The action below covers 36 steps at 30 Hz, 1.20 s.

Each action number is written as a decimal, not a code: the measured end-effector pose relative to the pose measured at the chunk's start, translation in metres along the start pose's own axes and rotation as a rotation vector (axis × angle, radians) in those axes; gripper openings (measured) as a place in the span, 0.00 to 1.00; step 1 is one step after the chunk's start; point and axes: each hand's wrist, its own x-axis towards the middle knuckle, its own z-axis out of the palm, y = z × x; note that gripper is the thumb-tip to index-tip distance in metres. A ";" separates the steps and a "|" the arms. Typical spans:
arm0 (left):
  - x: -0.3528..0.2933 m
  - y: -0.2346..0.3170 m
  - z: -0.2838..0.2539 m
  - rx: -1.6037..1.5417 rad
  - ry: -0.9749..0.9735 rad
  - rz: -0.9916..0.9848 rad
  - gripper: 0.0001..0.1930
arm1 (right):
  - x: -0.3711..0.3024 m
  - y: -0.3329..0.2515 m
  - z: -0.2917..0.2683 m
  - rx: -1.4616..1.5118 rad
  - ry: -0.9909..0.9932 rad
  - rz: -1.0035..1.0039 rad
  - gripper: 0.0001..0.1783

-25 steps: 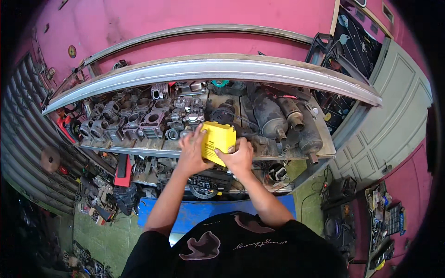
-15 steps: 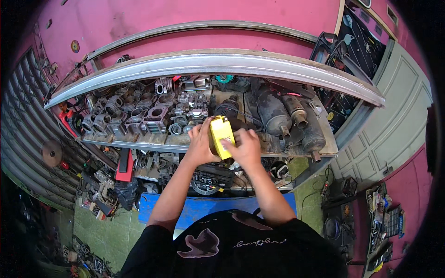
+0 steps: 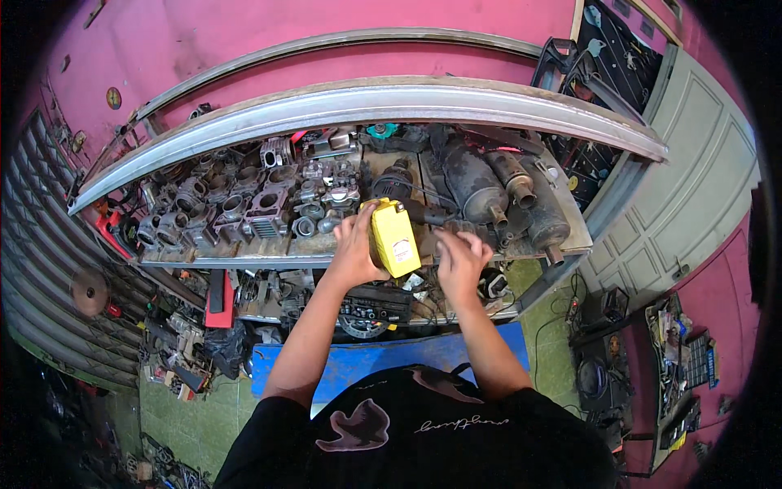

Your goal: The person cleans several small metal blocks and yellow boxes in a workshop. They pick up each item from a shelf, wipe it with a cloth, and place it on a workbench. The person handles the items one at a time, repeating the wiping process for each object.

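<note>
My left hand [image 3: 355, 251] grips a yellow box-shaped container [image 3: 396, 243] from its left side, thumb low and fingers near the top. The container is tilted in the air in front of the shelf. It has a pale label low on the face turned to me and a small dark spot at its upper corner. Just to its right, my right hand [image 3: 461, 259] is apart from it with the fingers loosely curled and spread, and nothing shows in them. Behind the hands, a dark power tool [image 3: 394, 181] with a cord lies on the shelf.
Several metal engine cylinders [image 3: 269, 209] fill the shelf's left half. Dark exhaust mufflers [image 3: 476, 191] lie at its right. A metal rail [image 3: 366, 106] runs across above the shelf. Below are a blue board [image 3: 407, 367] and a red case [image 3: 220, 306]. At right stands a pale door [image 3: 652, 228].
My right hand has come off the yellow container and moved right, uncovering the label. My left hand still holds the container in nearly the same place. The whole view has shifted slightly.
</note>
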 end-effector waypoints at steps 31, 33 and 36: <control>-0.001 0.004 0.003 0.001 0.024 -0.012 0.71 | 0.059 -0.073 0.008 -0.036 0.074 -0.313 0.14; 0.001 0.006 0.001 -0.013 0.032 0.012 0.71 | 0.023 -0.055 0.007 -0.021 0.079 -0.308 0.16; 0.004 0.011 -0.004 -0.021 0.028 -0.013 0.71 | -0.034 -0.036 0.000 0.006 0.012 -0.263 0.15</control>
